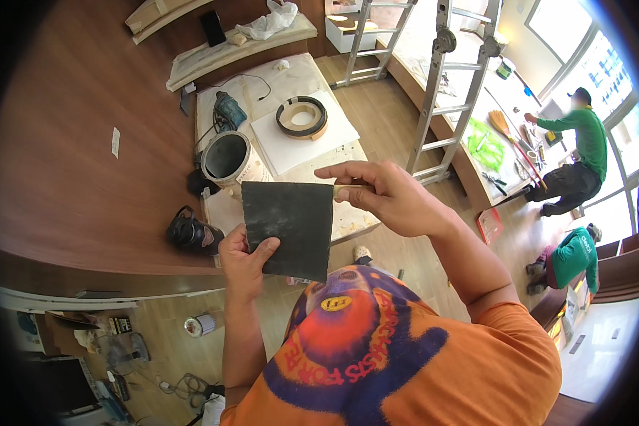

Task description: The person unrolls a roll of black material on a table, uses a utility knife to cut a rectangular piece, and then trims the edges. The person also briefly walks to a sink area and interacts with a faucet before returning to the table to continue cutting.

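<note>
My left hand (245, 261) holds a dark grey square panel (289, 224) by its lower left edge, thumb lying across the face. The panel is raised in front of me, with pale smudges on its surface. At its upper right edge, my right hand (405, 197) pinches a thin pale strip (344, 188) between thumb and bent fingers, the index finger stretched along above it. Most of this strip is hidden by the fingers and the panel, so its kind cannot be told. Behind the panel stands an open white bucket (258, 172) on the worktable (348, 160).
On the worktable lie a teal power drill (228, 111) and a roll of dark edge banding (319, 117) on a white sheet. A black flask (192, 233) stands at the left. Aluminium ladders (447, 106) rise ahead. Two people in green (591, 142) work at the right.
</note>
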`<state>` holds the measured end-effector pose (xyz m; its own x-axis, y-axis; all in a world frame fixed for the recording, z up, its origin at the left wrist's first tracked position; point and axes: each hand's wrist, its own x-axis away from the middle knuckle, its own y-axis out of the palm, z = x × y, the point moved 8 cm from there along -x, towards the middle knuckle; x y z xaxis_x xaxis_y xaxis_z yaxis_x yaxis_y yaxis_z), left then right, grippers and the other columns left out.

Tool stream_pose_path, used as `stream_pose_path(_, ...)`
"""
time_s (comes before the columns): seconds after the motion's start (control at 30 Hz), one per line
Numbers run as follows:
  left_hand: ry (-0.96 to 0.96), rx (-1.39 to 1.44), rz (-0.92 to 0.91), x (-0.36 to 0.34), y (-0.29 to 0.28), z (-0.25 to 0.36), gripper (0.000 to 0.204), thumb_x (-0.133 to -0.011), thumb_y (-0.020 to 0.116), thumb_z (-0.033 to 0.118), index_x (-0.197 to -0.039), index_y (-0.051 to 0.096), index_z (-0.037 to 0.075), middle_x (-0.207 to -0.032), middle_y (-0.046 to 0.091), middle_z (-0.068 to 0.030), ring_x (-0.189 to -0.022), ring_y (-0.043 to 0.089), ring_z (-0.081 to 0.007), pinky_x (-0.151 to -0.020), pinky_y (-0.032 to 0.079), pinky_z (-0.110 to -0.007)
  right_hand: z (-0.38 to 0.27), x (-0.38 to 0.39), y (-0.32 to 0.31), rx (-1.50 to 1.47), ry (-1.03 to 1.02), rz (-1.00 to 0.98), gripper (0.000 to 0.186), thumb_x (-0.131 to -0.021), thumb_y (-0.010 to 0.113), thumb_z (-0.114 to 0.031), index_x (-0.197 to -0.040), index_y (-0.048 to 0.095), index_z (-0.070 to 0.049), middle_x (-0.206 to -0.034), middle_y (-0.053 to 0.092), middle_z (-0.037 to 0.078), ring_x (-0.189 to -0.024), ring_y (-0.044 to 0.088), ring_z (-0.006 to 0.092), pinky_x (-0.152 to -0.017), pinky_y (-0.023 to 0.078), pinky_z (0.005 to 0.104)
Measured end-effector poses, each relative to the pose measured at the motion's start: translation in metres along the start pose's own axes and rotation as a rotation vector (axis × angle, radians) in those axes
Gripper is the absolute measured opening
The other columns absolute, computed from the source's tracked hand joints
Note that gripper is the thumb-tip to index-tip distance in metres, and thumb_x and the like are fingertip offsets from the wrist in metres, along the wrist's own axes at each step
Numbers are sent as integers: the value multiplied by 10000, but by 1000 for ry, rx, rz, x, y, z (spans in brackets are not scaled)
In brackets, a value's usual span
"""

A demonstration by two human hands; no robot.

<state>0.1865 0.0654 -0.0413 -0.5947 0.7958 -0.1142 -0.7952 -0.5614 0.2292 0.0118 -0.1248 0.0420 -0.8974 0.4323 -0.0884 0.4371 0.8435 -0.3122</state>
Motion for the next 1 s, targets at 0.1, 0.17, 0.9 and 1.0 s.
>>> stream_pose_path(0.1, -31, -131, -31, -1, -7, 8, 273, -907, 902, 55, -1126, 759, -20, -999, 804, -48, -860, 729, -96, -797, 595, -254, 9, 3, 10, -22, 117, -103, 306, -1070, 738, -212, -1312, 749, -24, -871, 659, -11, -758, 539, 66, -660, 469, 279)
stream_pose_path(0.17, -61, -119, -80, -1, -17, 6, 366, -925, 886, 71, -1241, 724, -15, -1128, 792, -76, -983, 743, -132, -878, 605, -292, 7, 3, 10, 91, 174, -72, 279, -1084, 724, -238, -1232, 748, -4, -830, 646, -28, -739, 514, 54, -642, 434, 271)
stream_pose_path(0.9, -334, 229, -70, 38, 19, -28, 428, -1116, 650, 214, -1437, 555, -52, -1221, 748, -221, -852, 801, -308, -587, 651, -354, 48, 35, 25, -67, 394, -327, 381, -1169, 576, -346, -996, 727, -41, -771, 528, -46, -759, 463, 62, -700, 418, 267)
stream_pose_path(1.0, -341, 224, -112, 37, 22, -21, 428, -1116, 647, 204, -1449, 548, -47, -1227, 747, -234, -881, 807, -322, -606, 663, -367, 44, 35, 22, -15, 245, -200, 421, -1169, 570, -375, -941, 710, -50, -742, 502, -44, -734, 452, 77, -685, 409, 290)
